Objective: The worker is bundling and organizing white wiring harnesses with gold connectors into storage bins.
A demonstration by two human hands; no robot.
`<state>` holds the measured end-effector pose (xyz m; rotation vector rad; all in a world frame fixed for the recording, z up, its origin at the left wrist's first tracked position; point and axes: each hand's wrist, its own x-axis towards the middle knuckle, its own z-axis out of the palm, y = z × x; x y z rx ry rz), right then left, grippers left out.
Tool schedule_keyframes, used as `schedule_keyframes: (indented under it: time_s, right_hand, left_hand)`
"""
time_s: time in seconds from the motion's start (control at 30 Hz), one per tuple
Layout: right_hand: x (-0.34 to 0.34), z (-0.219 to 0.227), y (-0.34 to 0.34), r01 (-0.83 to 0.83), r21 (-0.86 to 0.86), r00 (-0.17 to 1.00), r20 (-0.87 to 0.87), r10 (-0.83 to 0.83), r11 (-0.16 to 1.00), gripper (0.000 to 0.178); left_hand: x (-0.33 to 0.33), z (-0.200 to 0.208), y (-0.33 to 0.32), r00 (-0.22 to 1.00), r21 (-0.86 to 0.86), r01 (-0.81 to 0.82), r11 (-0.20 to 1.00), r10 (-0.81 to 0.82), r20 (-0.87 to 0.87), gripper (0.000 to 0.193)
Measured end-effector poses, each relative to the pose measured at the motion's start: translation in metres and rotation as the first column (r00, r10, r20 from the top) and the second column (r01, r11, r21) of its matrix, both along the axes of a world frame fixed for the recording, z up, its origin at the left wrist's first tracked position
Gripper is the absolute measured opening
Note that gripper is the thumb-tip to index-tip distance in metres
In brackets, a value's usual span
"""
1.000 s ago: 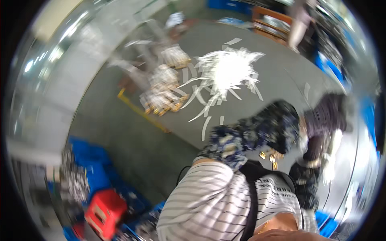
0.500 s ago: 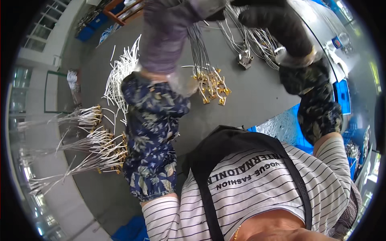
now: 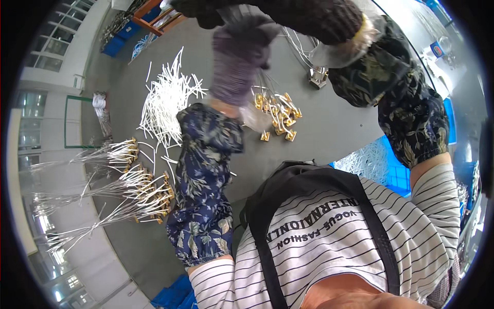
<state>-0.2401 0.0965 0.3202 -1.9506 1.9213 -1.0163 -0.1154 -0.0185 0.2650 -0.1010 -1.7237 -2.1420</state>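
Note:
At the top of the head view, my left hand (image 3: 247,54), in a purple-grey glove, is closed around a bundle of thin grey wires (image 3: 266,78). The wires run down from it to a cluster of brass-coloured terminals with short white sleeves (image 3: 280,116) on the grey table. My right hand (image 3: 314,18), in a dark glove, reaches leftward across the top, over and beyond the left one. Its fingers are blurred and partly cut off by the frame edge, so its grip does not show. Left of my left hand lies a pile of white tubes (image 3: 167,103).
Several finished-looking wire bundles with brass ends (image 3: 149,193) lie along the table's left edge. A metal block (image 3: 318,77) and more wires sit beyond my right forearm. A blue crate of white scraps (image 3: 368,162) stands at right, a plastic bottle (image 3: 440,49) farther off.
My right hand has swung left across the top, over the left hand. My left hand has shifted right and slightly down. The terminals have moved a little to the right.

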Motion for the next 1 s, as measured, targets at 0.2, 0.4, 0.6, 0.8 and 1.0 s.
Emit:
schedule_keyframes:
  time_s: [0.2,0.4,0.6,0.8,1.0]
  right_hand:
    - [-0.002,0.028,0.068,0.093,-0.063,0.995,-0.019,-0.095,0.994,0.038]
    - [-0.004,0.029,0.082,0.141,-0.064,0.99,-0.018,-0.142,0.988,0.036]
    - [-0.014,0.025,0.055,0.113,-0.065,0.993,-0.018,-0.115,0.991,0.034]
    - [-0.035,0.008,0.023,0.068,-0.079,0.998,0.006,-0.068,0.995,0.033]
    - [-0.086,-0.07,0.019,0.093,-0.115,0.982,0.177,-0.072,0.989,0.033]
  left_hand:
    - [0.009,-0.002,0.017,1.0,-0.213,-0.006,0.977,0.004,-0.009,0.019]
    - [0.001,0.011,0.005,0.967,-0.267,0.121,0.956,-0.053,0.25,0.034]
    - [0.018,0.005,0.035,0.92,-0.278,-0.274,0.921,0.335,0.203,0.038]
    - [0.025,-0.018,0.025,0.937,0.133,-0.329,0.935,0.341,-0.079,0.015]
    - [0.057,-0.043,-0.02,0.999,0.376,0.015,0.926,-0.001,-0.039,0.02]
